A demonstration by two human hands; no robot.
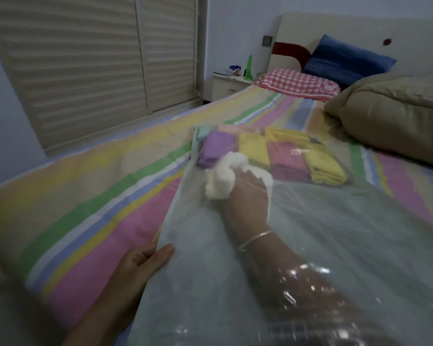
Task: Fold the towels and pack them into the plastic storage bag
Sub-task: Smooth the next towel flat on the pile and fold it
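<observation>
A clear plastic storage bag lies on the striped bed and reaches toward me. My right hand is inside it, arm in up to past the wrist, gripping a white towel. Deeper in the bag lie several folded towels: a purple one, yellow ones, a pink one and another yellow one. My left hand grips the bag's left edge near its mouth, thumb on top of the plastic.
A striped sheet covers the bed. A beige quilt is bunched at the right. A red checked pillow and a blue pillow lie at the headboard. A nightstand and louvered wardrobe doors stand beyond.
</observation>
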